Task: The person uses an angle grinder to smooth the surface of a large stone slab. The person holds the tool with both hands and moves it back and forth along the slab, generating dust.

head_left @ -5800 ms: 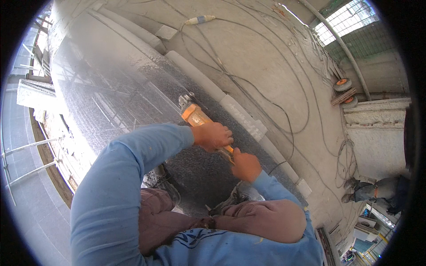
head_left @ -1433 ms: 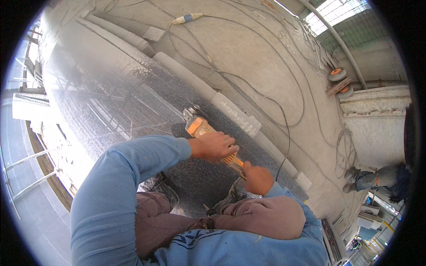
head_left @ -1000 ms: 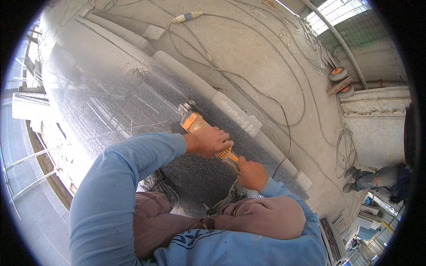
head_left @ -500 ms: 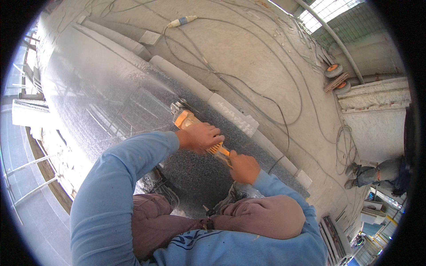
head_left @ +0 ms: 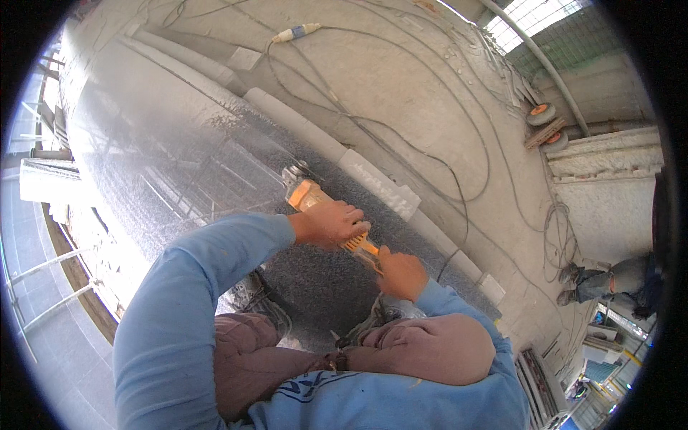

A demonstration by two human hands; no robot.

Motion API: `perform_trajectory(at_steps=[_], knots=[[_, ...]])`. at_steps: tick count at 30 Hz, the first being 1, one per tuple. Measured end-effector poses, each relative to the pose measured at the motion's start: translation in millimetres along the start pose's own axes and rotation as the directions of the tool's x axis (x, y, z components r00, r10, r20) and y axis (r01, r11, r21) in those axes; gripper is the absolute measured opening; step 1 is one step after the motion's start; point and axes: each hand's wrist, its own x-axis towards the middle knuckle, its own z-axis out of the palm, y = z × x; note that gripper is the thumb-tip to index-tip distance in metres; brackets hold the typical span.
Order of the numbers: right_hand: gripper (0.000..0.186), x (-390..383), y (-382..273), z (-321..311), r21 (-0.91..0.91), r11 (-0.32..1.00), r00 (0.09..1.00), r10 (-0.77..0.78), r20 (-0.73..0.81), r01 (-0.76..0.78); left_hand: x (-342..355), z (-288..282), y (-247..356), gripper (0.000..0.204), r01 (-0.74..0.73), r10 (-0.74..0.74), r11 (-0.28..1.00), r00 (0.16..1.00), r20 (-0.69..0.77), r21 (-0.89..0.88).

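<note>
Both my hands grip an orange angle grinder (head_left: 304, 195) over a dark speckled stone slab (head_left: 315, 287). My left hand (head_left: 331, 223) is wrapped round the grinder's body, just behind its metal head. Farther back, my right hand (head_left: 401, 274) closes on the rear handle. The grinder's disc, partly hidden by the guard, sits at the slab near its far right edge. Pale dust sprays from it toward the far left and whitens that part of the stone. Whether the disc touches the surface I cannot tell.
Pale stone blocks (head_left: 380, 183) line the slab's right side. Cables (head_left: 430, 154) and a cable connector (head_left: 297, 32) lie on the dusty floor. Wheels with orange hubs (head_left: 541, 112) stand at the far right. Another person's legs (head_left: 609, 281) show at the right edge.
The grinder and both my hands have shifted slightly to the right. Dust still streams from the disc, and my grip looks the same.
</note>
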Motion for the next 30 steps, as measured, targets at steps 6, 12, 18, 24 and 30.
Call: perform_trajectory(at_steps=[6, 12, 18, 24, 30], knots=[[0.036, -31.3, 15.1, 5.3, -0.02, 0.999, 0.999, 0.046, 0.023, -0.045, 20.8, 7.4, 28.6, 0.065, -0.028, 0.027, 1.0, 0.999, -0.038, -0.014], [0.032, -38.3, 21.0, 5.2, -0.027, 0.999, 0.998, 0.048, 0.028, -0.047, 28.0, 1.4, 34.1, 0.065, -0.05, 0.05, 0.997, 0.999, -0.007, -0.055], [0.03, -22.9, 15.6, 8.2, -0.015, 1.0, 1.0, 0.021, -0.004, -0.021, 18.3, 7.2, 21.8, 0.069, -0.015, 0.014, 0.999, 1.0, -0.013, -0.042], [0.034, 6.8, 12.4, 14.2, 0.015, 0.999, 0.998, -0.042, -0.037, 0.043, 3.2, -2.9, 1.7, 0.073, 0.007, -0.007, 1.0, 0.998, 0.065, -0.01], [0.037, 21.6, 4.0, 4.3, -0.011, 0.999, 0.999, -0.04, -0.033, 0.04, -6.2, -7.0, -15.7, 0.069, 0.024, -0.024, 1.0, 0.998, 0.053, 0.0]])
